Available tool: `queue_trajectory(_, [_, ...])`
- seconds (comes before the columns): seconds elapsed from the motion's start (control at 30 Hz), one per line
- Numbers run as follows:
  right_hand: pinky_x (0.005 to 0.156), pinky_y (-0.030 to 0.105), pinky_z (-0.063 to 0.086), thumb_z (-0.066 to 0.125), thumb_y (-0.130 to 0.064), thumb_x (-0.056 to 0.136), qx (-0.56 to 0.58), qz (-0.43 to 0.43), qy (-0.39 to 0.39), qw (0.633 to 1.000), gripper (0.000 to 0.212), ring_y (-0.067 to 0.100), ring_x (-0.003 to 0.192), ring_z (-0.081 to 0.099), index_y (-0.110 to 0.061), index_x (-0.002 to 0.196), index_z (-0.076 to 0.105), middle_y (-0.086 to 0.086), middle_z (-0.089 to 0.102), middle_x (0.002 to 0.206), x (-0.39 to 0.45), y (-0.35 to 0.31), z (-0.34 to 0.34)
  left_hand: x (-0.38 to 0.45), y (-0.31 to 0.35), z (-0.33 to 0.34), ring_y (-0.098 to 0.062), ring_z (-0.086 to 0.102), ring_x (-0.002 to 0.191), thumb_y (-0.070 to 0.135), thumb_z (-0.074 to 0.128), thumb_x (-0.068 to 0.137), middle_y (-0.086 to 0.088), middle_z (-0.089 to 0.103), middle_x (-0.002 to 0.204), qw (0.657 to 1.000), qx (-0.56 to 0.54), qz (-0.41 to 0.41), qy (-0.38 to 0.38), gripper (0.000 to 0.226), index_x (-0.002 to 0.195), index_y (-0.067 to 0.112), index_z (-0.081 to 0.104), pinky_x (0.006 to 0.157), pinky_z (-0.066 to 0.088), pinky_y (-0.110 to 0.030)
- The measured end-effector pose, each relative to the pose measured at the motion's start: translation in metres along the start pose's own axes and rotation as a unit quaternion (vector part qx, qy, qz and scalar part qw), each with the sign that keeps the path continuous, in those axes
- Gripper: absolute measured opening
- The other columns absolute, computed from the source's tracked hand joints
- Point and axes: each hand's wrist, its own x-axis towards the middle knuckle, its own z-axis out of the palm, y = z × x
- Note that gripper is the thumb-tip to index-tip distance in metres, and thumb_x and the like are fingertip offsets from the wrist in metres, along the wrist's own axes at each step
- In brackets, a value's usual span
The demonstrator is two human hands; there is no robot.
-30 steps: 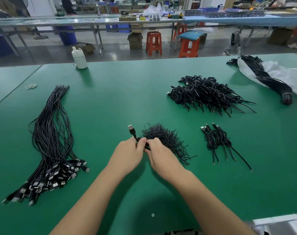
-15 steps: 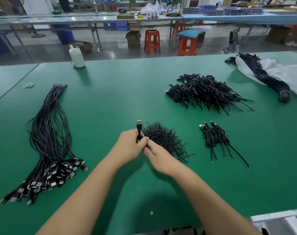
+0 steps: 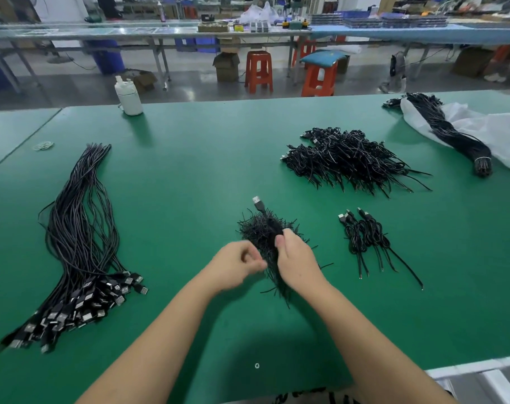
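Fingers of the right hand [image 3: 299, 263] clamp a coiled cable [image 3: 259, 204] over the ties [image 3: 253, 231], while the left hand [image 3: 233, 265] pinches, contents unclear; few tied cables [image 3: 364, 237] done, many loose cables [image 3: 78, 228] left.

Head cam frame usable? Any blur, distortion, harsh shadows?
Head view: left hand motion-smeared, so its hold is unreadable; right hand and the cable it grips are sharp; wide-angle bowing bends the far edge of the green table; soft shadows under both forearms, no glare on the work.
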Motion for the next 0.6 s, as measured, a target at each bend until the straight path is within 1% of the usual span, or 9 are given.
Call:
queue_trajectory(0.03, [0.069,0.038,0.034,0.029,-0.027,0.107,0.007,0.016,0.004,1.0,0.028,0.029,0.08,0.05,-0.011,0.088,0.043,0.005,0.052,0.084,0.002,0.003,-0.003,-0.004,-0.004,0.006,-0.006,0.051,0.059,0.03,0.077,0.084,0.012,0.058,0.069,0.998,0.059,0.009,-0.035,0.015,0.084,0.023,0.064,0.057,0.045,-0.023])
queue_trajectory(0.07, [0.069,0.037,0.033,0.028,-0.027,0.107,0.016,0.031,0.006,0.999,0.029,0.029,0.08,0.05,-0.01,0.088,0.043,0.005,0.052,0.083,0.004,0.006,-0.005,-0.007,-0.008,0.012,-0.006,0.054,0.063,0.03,0.077,0.083,0.012,0.061,0.071,0.994,0.095,0.012,-0.06,0.015,0.083,0.024,0.064,0.062,0.047,-0.022])
queue_trajectory(0.1, [0.068,0.036,0.033,0.028,-0.028,0.107,0.024,0.046,0.005,0.999,0.03,0.029,0.08,0.05,-0.01,0.088,0.044,0.005,0.052,0.081,0.005,0.009,-0.006,-0.01,-0.011,0.018,-0.007,0.056,0.067,0.031,0.077,0.082,0.011,0.063,0.074,0.99,0.119,0.013,-0.071,0.015,0.083,0.024,0.064,0.068,0.05,-0.024])
queue_trajectory(0.17, [0.069,0.036,0.033,0.027,-0.028,0.107,0.033,0.069,0.001,0.997,0.032,0.029,0.081,0.051,-0.009,0.09,0.046,0.004,0.052,0.08,0.006,0.013,-0.005,-0.011,-0.015,0.028,-0.013,0.061,0.078,0.036,0.076,0.083,0.007,0.064,0.085,0.982,0.178,0.022,-0.054,0.018,0.089,0.024,0.065,0.076,0.053,-0.031])
queue_trajectory(0.27, [0.068,0.036,0.033,0.028,-0.029,0.107,0.043,0.087,-0.003,0.995,0.033,0.027,0.08,0.05,-0.008,0.09,0.047,0.003,0.051,0.079,0.006,0.015,-0.002,-0.011,-0.019,0.041,-0.017,0.058,0.087,0.042,0.071,0.085,0.006,0.054,0.095,0.974,0.223,0.04,-0.019,0.019,0.096,0.029,0.062,0.082,0.05,-0.034])
queue_trajectory(0.37, [0.067,0.036,0.033,0.028,-0.029,0.107,0.036,0.091,-0.011,0.995,0.032,0.026,0.078,0.049,-0.009,0.09,0.046,0.001,0.05,0.077,0.005,0.016,0.0,-0.01,-0.02,0.051,-0.017,0.055,0.09,0.042,0.066,0.089,0.006,0.048,0.098,0.974,0.222,0.035,-0.001,0.014,0.095,0.03,0.06,0.082,0.049,-0.035])
queue_trajectory(0.43, [0.068,0.035,0.033,0.027,-0.029,0.107,0.035,0.091,-0.019,0.995,0.033,0.026,0.079,0.05,-0.009,0.092,0.048,0.001,0.051,0.079,0.005,0.016,0.001,-0.009,-0.021,0.055,-0.016,0.052,0.089,0.039,0.062,0.092,0.006,0.047,0.098,0.975,0.221,0.035,0.011,0.01,0.092,0.029,0.059,0.081,0.049,-0.035])
queue_trajectory(0.5, [0.068,0.035,0.034,0.027,-0.028,0.107,0.034,0.087,-0.024,0.995,0.034,0.027,0.081,0.051,-0.007,0.094,0.049,0.002,0.052,0.08,0.005,0.017,0.001,-0.008,-0.021,0.057,-0.015,0.047,0.09,0.034,0.056,0.096,0.006,0.045,0.097,0.97,0.236,0.05,0.008,0.009,0.091,0.026,0.056,0.082,0.049,-0.036])
queue_trajectory(0.6, [0.069,0.037,0.038,0.026,-0.029,0.107,0.033,0.085,-0.025,0.996,0.034,0.029,0.082,0.052,-0.007,0.092,0.048,0.003,0.051,0.08,0.005,0.018,0.001,-0.008,-0.019,0.048,-0.017,0.049,0.088,0.029,0.053,0.098,0.004,0.051,0.096,0.959,0.273,0.069,0.001,0.011,0.088,0.025,0.051,0.079,0.048,-0.035])
